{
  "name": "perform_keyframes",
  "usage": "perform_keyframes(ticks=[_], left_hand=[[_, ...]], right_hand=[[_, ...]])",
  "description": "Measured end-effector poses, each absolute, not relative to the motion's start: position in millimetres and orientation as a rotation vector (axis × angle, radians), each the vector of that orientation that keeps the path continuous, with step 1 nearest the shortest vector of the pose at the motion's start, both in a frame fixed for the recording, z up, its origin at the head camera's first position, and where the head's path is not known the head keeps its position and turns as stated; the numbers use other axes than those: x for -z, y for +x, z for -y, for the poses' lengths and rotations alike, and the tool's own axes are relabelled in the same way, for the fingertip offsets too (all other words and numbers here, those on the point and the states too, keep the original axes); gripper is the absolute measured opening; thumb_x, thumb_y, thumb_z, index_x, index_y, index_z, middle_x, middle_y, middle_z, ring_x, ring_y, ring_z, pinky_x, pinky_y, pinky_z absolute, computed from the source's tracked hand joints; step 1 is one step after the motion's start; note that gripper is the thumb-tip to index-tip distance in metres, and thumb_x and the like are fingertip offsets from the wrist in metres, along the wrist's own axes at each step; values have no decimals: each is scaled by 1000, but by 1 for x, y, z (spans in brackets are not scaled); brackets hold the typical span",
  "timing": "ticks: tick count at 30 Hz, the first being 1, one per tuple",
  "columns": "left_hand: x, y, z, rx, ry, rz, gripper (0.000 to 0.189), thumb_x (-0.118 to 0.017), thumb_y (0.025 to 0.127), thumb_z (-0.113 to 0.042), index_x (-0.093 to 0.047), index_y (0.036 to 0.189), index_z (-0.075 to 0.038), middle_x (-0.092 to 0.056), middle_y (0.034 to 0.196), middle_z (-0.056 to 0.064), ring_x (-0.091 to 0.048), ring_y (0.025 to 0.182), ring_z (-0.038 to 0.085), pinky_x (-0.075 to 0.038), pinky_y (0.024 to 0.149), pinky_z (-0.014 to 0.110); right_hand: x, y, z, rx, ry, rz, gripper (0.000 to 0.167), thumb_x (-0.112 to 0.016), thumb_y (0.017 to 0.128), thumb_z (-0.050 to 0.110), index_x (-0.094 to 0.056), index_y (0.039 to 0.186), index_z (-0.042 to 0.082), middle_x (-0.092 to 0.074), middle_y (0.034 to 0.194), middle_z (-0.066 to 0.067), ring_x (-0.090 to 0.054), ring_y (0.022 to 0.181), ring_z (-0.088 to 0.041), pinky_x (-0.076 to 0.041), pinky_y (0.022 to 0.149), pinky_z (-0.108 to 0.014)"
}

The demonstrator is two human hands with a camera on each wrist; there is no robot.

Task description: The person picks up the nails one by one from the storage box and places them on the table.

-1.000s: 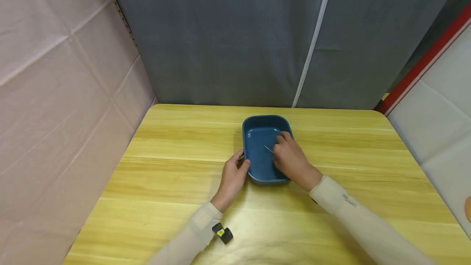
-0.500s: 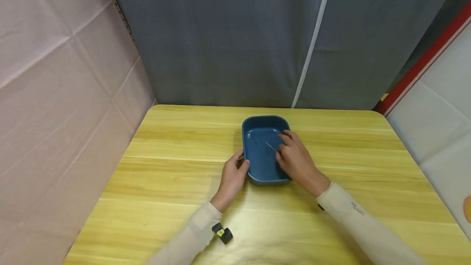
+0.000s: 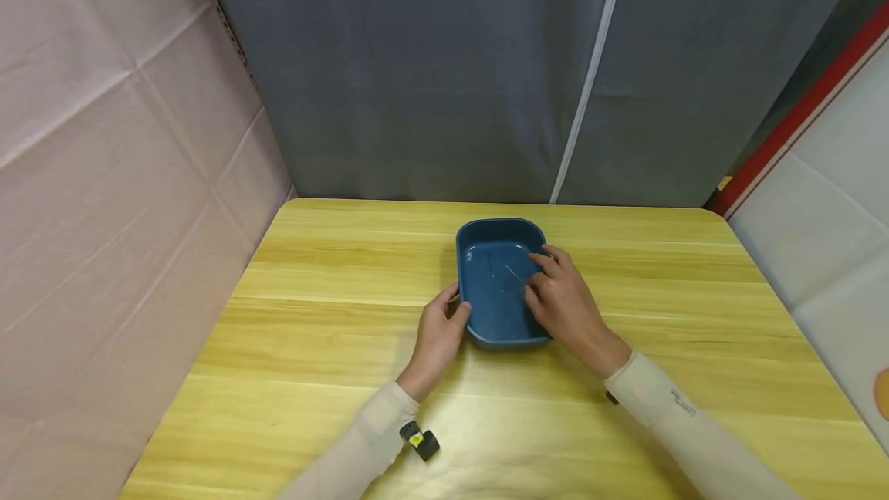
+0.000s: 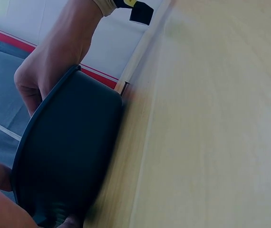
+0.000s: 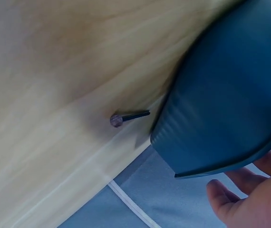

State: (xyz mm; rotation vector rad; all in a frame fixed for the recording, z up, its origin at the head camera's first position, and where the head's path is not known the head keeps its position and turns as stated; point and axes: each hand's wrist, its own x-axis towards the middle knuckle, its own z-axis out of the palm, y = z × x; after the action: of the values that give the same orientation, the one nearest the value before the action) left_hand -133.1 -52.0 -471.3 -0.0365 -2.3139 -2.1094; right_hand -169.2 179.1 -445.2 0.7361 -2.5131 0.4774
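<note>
In the head view a blue rectangular tray (image 3: 500, 315) with rounded corners stands on the wooden table. My left hand (image 3: 434, 342) grips its near left side, with the thumb at the rim and the other fingers outside. My right hand (image 3: 572, 311) reaches over the right rim and pinches a thin, pale needle-like rod (image 3: 515, 275) between thumb and a finger; the exact contact is hard to see. Its outer fingers are loosely spread beside the rim in the right wrist view. A faint dark line (image 3: 491, 265) lies inside the tray, perhaps a shadow or a second rod.
A nail-like piece (image 5: 117, 119) with a round head shows next to the tray's outer wall in the right wrist view. Behind the table (image 3: 333, 315) hangs a grey curtain (image 3: 417, 76). A pale sheet (image 3: 139, 214) covers the left side.
My right hand has drawn slightly right, its fingers spreading a little, and the thin rod has shifted with it. The dark line has come into view. My left hand stays put.
</note>
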Motion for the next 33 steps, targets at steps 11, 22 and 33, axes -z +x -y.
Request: perform_keyframes(ticks=[11,22,33], left_hand=[[471,-133,52,2113,-31,2322,50,-57,112,-5,-48,159,11,-62,150,30,-64,135,41,-54,113,50],[473,-133,52,2119,-34,2305,50,-58,111,-5,-50,158,11,-64,147,29,-66,133,40,-55,111,48],[472,-133,53,2129,-32,2295,50,-58,111,-5,-50,158,11,-64,147,30,-65,131,41,-55,110,47]], right_hand=[[448,-165,-183,-559,720,2423,8,-85,89,-1,-82,85,-7,-75,128,-29,-56,138,-52,-46,119,-60],[447,-155,-194,-679,648,2349,7,-87,85,-7,-81,84,-8,-75,127,-29,-56,137,-53,-50,112,-67],[447,-145,-213,-699,601,2294,8,-86,83,-10,-79,80,-9,-75,125,-31,-59,133,-55,-50,109,-69]])
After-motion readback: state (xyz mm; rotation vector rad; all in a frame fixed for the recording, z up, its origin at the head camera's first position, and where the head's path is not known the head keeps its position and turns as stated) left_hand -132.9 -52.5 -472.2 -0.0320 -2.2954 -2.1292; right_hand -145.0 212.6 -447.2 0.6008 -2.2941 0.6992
